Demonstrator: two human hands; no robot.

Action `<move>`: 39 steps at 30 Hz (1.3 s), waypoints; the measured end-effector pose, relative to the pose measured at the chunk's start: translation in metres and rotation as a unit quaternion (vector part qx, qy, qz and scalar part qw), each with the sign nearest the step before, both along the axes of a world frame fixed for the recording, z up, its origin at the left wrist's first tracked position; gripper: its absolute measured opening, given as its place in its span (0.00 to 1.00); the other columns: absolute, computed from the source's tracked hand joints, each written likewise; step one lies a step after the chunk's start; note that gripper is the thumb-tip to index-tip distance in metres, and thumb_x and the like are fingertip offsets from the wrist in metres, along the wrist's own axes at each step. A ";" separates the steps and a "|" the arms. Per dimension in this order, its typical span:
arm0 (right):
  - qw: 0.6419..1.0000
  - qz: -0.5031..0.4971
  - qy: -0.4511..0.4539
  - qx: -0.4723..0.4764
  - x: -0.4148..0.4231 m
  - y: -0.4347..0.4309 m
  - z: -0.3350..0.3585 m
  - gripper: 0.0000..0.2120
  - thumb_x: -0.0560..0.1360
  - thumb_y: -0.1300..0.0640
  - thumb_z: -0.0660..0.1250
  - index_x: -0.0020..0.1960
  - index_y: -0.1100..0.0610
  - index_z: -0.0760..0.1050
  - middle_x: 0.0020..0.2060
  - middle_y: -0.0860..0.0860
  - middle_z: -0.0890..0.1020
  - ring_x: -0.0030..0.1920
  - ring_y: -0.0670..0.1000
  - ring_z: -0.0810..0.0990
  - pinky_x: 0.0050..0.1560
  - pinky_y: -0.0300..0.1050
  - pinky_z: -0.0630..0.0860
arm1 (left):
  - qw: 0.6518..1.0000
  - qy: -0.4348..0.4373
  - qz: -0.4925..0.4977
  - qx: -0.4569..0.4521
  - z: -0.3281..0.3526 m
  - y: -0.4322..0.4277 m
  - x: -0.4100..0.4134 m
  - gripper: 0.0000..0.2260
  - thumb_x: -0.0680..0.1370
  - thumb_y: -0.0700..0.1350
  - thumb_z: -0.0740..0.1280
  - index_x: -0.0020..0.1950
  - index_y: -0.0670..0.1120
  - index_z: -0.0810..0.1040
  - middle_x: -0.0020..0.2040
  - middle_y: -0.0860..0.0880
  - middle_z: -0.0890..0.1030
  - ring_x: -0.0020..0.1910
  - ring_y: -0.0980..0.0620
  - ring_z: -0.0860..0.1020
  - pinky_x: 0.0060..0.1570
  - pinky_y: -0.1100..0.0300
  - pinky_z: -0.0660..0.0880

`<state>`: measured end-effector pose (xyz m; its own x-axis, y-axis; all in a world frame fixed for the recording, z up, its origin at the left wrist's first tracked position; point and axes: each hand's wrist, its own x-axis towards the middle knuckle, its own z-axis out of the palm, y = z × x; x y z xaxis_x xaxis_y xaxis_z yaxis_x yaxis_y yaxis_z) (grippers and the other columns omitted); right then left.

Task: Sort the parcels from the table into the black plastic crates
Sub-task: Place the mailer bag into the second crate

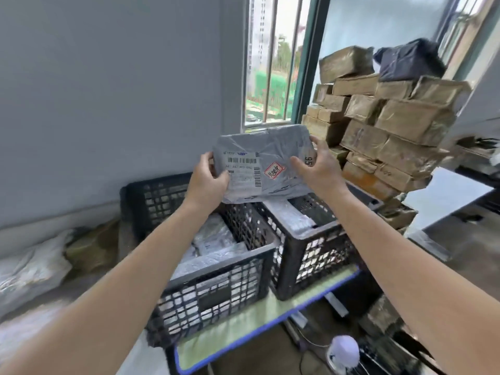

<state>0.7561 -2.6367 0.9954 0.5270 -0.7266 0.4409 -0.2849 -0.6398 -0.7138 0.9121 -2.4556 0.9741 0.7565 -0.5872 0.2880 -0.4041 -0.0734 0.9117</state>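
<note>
- Step in hand: one grey poly-mailer parcel is held up in the air in front of the window, above the back edges of the crates. Its shipping label and a red-bordered sticker face the camera. I take this to be the label check that decides which crate it belongs in.
- The left hand grips the parcel's lower left corner, with the thumb across the label and the fingers hidden behind.
- The right hand holds the right edge. Its thumb lies on the front and its fingers curl round the side.
- Next move, as I judge it: lower the parcel into the chosen crate and let go flat, so it does not snag on a rim.
- The near left crate already holds several grey mailers, piled close to its rim. The right crate, touching it, also has some inside. A third crate stands behind on the left, and its contents cannot be seen.
- The two front crates sit on a green-topped desk with a blue edge.
- To the right, a leaning pile of brown tape-wrapped parcels, with a black-wrapped parcel on top, stands on a dark glossy desk. Plenty remains to sort.
- The room has a plain grey wall and a barred window. Pale plastic bags lie on the floor at the left.
</note>
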 end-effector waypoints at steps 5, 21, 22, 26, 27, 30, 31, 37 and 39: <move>0.999 0.036 0.012 0.027 -0.017 -0.093 -0.011 0.33 0.76 0.49 0.72 0.75 0.54 0.60 0.63 0.52 0.77 0.62 0.53 0.76 0.57 0.47 0.73 | 0.998 0.013 -0.004 0.065 -0.011 -0.097 -0.025 0.29 0.77 0.39 0.69 0.76 0.45 0.61 0.58 0.55 0.74 0.54 0.58 0.76 0.40 0.76 0.70; 0.926 0.120 0.357 0.012 0.054 -0.245 -0.068 0.62 0.66 0.38 0.76 0.80 0.54 0.35 0.79 0.54 0.45 0.79 0.55 0.50 0.78 0.48 0.50 | 0.957 0.013 -0.039 0.287 -0.077 -0.255 0.034 0.59 0.68 0.59 0.77 0.80 0.44 0.37 0.77 0.40 0.53 0.71 0.41 0.65 0.68 0.52 0.67; 0.920 0.120 0.373 0.006 0.058 -0.251 -0.073 0.63 0.66 0.38 0.77 0.80 0.55 0.35 0.79 0.54 0.45 0.79 0.55 0.49 0.78 0.49 0.50 | 0.952 0.016 -0.040 0.304 -0.083 -0.262 0.039 0.60 0.67 0.60 0.77 0.80 0.44 0.36 0.77 0.39 0.54 0.71 0.41 0.65 0.69 0.51 0.66; 0.898 0.122 0.423 0.010 0.085 -0.264 -0.103 0.61 0.66 0.38 0.77 0.81 0.54 0.38 0.77 0.53 0.46 0.78 0.57 0.53 0.77 0.49 0.54 | 0.921 0.018 -0.025 0.388 -0.109 -0.280 0.058 0.62 0.67 0.59 0.79 0.79 0.41 0.35 0.77 0.36 0.53 0.75 0.38 0.58 0.73 0.49 0.61; 0.893 0.127 0.431 0.010 0.093 -0.268 -0.112 0.61 0.66 0.38 0.77 0.81 0.54 0.39 0.77 0.53 0.47 0.77 0.57 0.55 0.77 0.49 0.56 | 0.913 0.013 -0.021 0.407 -0.116 -0.284 0.063 0.61 0.67 0.59 0.79 0.79 0.40 0.35 0.77 0.34 0.54 0.75 0.37 0.58 0.72 0.49 0.61; 0.878 0.150 0.453 0.013 0.118 -0.282 -0.139 0.60 0.65 0.38 0.78 0.80 0.51 0.41 0.77 0.54 0.47 0.76 0.59 0.59 0.75 0.51 0.60 | 0.884 0.005 -0.015 0.466 -0.135 -0.297 0.077 0.60 0.68 0.59 0.78 0.79 0.39 0.36 0.76 0.32 0.55 0.73 0.35 0.61 0.69 0.49 0.64; 0.873 0.159 0.461 0.016 0.126 -0.287 -0.147 0.60 0.64 0.38 0.78 0.80 0.50 0.41 0.77 0.55 0.47 0.75 0.59 0.60 0.75 0.52 0.60 | 0.876 0.010 -0.014 0.482 -0.140 -0.302 0.081 0.60 0.68 0.59 0.78 0.79 0.39 0.37 0.76 0.32 0.54 0.73 0.35 0.60 0.69 0.49 0.65; 0.853 0.207 0.478 0.015 0.166 -0.319 -0.195 0.58 0.64 0.39 0.78 0.80 0.48 0.44 0.76 0.56 0.48 0.72 0.62 0.64 0.73 0.54 0.64 | 0.831 0.076 0.010 0.552 -0.169 -0.334 0.106 0.56 0.69 0.54 0.77 0.79 0.41 0.39 0.76 0.33 0.52 0.73 0.36 0.60 0.66 0.49 0.67; 0.847 0.212 0.487 0.023 0.174 -0.331 -0.211 0.57 0.64 0.39 0.78 0.80 0.48 0.46 0.76 0.56 0.48 0.71 0.63 0.65 0.71 0.55 0.66 | 0.816 0.100 0.020 0.569 -0.172 -0.349 0.115 0.54 0.70 0.55 0.77 0.80 0.41 0.42 0.76 0.35 0.53 0.72 0.38 0.62 0.66 0.50 0.68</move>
